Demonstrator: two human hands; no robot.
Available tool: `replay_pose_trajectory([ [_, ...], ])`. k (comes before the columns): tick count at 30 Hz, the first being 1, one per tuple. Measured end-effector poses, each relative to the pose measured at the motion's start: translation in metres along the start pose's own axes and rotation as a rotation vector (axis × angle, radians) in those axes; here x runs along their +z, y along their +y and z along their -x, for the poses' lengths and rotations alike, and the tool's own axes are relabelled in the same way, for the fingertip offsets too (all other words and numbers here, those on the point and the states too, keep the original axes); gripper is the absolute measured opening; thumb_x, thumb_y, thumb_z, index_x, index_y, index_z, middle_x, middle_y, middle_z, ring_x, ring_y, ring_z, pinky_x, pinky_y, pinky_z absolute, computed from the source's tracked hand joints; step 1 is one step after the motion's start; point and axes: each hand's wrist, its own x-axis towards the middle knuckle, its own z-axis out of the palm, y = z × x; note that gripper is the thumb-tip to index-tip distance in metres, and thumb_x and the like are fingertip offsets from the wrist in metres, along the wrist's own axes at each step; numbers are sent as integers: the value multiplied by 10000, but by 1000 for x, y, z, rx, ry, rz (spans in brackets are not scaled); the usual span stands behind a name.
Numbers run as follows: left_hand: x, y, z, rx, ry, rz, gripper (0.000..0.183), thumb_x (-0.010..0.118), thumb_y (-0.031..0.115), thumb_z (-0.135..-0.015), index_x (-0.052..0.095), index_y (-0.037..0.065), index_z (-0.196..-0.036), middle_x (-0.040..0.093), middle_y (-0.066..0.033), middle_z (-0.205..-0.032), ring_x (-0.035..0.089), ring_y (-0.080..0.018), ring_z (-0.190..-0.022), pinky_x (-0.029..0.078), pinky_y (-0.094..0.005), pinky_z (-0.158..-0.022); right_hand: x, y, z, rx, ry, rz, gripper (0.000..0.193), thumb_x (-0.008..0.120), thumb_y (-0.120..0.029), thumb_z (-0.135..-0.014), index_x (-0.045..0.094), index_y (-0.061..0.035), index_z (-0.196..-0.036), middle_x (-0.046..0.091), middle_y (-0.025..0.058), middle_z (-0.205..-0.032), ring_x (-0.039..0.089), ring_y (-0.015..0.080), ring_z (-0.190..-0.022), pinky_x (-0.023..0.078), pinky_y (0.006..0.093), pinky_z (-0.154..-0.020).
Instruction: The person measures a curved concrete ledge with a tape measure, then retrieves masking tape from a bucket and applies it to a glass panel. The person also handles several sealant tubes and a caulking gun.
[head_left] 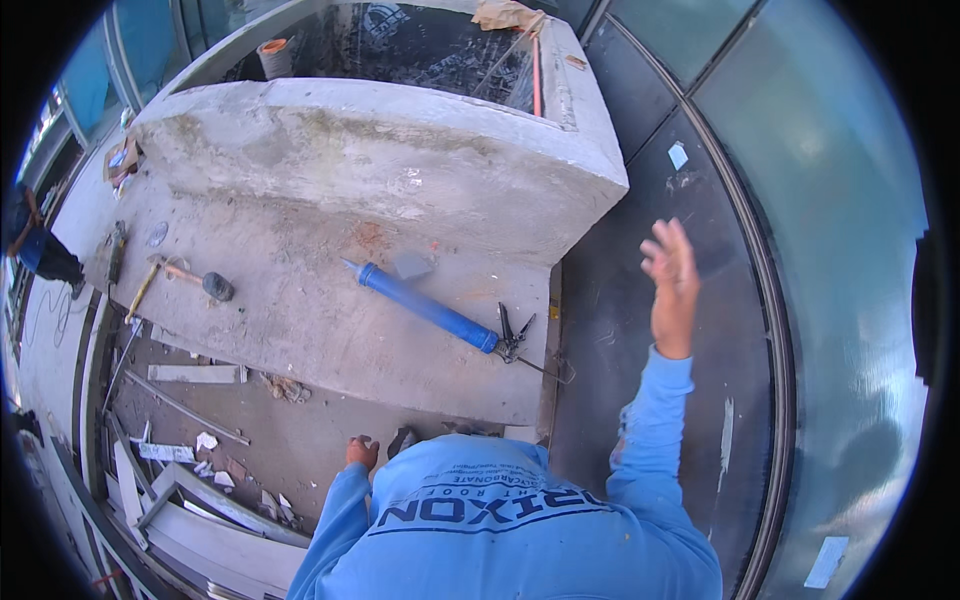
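My right hand (pixel 672 285) is raised in front of a dark panel at the right, its fingers spread and slightly bent, holding nothing. Low beside my body, my left hand (pixel 362 453) hangs with its fingers loosely bent and no object visible in it. Between the hands and farther off, a blue caulking gun (pixel 430 310) lies on the concrete ledge. Its nozzle points to the far left and its black handle to the right; neither hand touches it. A rubber mallet (pixel 216 287) with a black head lies farther left, by a yellow-handled tool (pixel 143 291).
Behind the ledge (pixel 300 300) rises a concrete trough (pixel 400 150) with a dark lining and a bucket (pixel 275 60) inside. Glass and dark panels (pixel 690 400) stand along the right. Metal profiles (pixel 210 500) and rubble lie lower left. Another person (pixel 42 240) is at the far left.
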Motion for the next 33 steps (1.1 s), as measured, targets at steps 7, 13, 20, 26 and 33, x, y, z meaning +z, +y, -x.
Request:
replay_pose_trajectory([
  [7, -17, -36, 44, -179, -157, -33, 458, 658, 397, -839, 642, 77, -1167, 615, -219, -1211, 587, -369, -1135, 480, -423, -966, 62, 214, 310, 721, -895, 449, 714, 753, -335, -800, 493, 61, -1335, 536, 298, -1301, 558, 351, -1206, 477, 399, -955],
  [13, -41, -56, 42, -205, -212, -162, 464, 662, 399, -839, 633, 83, -1178, 631, -220, -1181, 603, -362, -1116, 484, -429, -959, 67, 202, 264, 560, -555, 531, 627, 734, -268, -815, 513, 51, -1307, 552, 229, -1277, 632, 328, -1058, 503, 380, -903],
  [20, -52, -27, -13, -21, -35, 31, 421, 686, 345, -829, 654, 49, -1127, 682, -196, -1078, 635, -350, -1049, 496, -422, -929, 101, 165, 196, 376, -667, 480, 561, 697, -230, -837, 521, 49, -1291, 551, 245, -1285, 531, 390, -1186, 419, 432, -1015],
  [26, -60, 12, 3, -41, -4, 98, 400, 680, 329, -838, 660, 48, -1122, 684, -197, -1079, 644, -346, -1032, 500, -414, -924, 135, 163, 188, 353, -909, 631, 596, 742, -254, -802, 540, 13, -1295, 563, 228, -1266, 522, 385, -1196, 426, 442, -1002],
  [33, -42, -33, 71, -310, -47, 45, 425, 679, 340, -843, 643, 50, -1152, 684, -194, -1077, 638, -346, -1045, 499, -410, -931, 156, 243, 146, 54, -832, 776, 791, 773, -356, -747, 435, -85, -1408, 535, 183, -1301, 523, 359, -1181, 376, 468, -1027],
])
